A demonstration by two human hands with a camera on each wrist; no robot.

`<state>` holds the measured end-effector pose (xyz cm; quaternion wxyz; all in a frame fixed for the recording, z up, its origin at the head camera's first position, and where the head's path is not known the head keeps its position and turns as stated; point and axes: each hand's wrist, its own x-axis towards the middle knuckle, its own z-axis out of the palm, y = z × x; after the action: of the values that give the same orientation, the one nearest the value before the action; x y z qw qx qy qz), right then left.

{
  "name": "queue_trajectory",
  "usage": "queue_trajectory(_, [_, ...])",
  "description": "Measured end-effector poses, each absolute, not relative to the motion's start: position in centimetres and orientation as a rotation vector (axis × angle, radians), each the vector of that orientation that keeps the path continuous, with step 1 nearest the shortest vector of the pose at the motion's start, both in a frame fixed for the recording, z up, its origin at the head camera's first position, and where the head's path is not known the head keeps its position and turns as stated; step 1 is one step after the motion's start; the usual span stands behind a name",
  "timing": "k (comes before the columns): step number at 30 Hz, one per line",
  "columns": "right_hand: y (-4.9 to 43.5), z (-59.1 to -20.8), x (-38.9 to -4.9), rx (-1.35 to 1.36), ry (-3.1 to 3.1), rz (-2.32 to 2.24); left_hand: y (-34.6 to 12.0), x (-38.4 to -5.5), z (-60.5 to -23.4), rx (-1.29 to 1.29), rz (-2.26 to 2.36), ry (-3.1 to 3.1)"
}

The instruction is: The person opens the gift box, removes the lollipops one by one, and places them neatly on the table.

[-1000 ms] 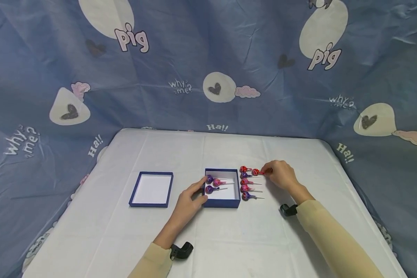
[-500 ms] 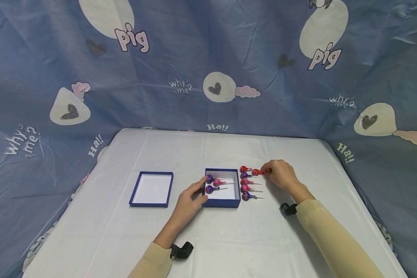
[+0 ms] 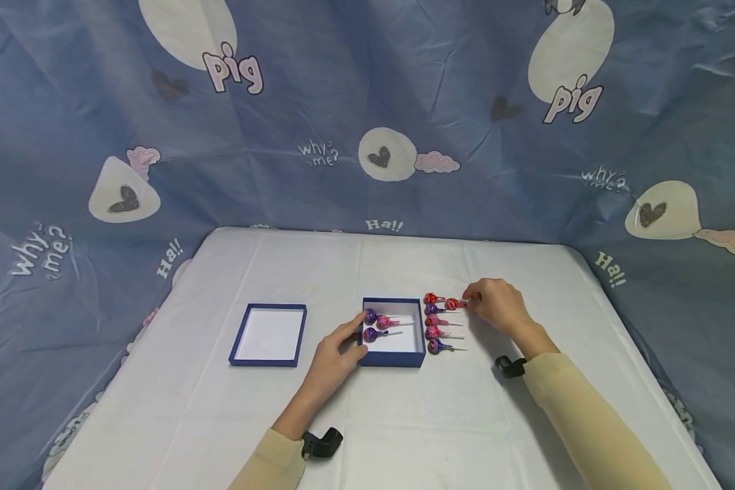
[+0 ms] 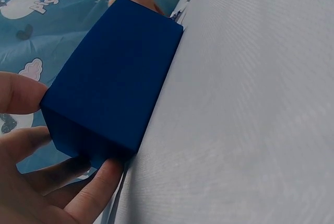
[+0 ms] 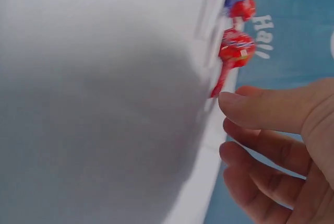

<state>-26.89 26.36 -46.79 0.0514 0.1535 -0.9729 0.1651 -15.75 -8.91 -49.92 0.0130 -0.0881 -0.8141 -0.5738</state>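
Note:
My left hand [image 3: 333, 354] holds the left side of an open dark blue box [image 3: 393, 359]. In the left wrist view its fingers spread around one end of the blue box [image 4: 115, 72]. Inside, on the white bottom, lie two purple lollipops and a pink lollipop [image 3: 384, 322]. My right hand [image 3: 499, 306] pinches the stick end of a red lollipop [image 3: 452, 304] between thumb and forefinger. In the right wrist view the red-wrapped head [image 5: 237, 49] points away from the fingertips, and its stick end is partly hidden by the thumb.
Just right of the box, a column of several lollipops [image 3: 435, 333] lies with sticks to the right. A shallow blue-rimmed lid [image 3: 267, 363] rests on the white-covered table [image 3: 404, 429] at left. Behind the table hangs a blue printed cloth [image 3: 318, 82].
The right hand has shifted very slightly up and away, still at the red lollipop's stick. Left hand, box and the other lollipops stay as they were.

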Motion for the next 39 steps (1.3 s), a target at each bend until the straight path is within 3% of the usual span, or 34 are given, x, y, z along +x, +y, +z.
queue_trajectory(22, [22.5,-43.0,-23.5,0.470,-2.821,0.727,-8.8,-15.6,-49.8,-0.246,-1.750,-2.554])
queue_trajectory(39, [17.4,-43.5,-21.7,0.616,-2.767,0.859,-8.7,-15.7,-49.9,-0.277,-1.731,-2.547])
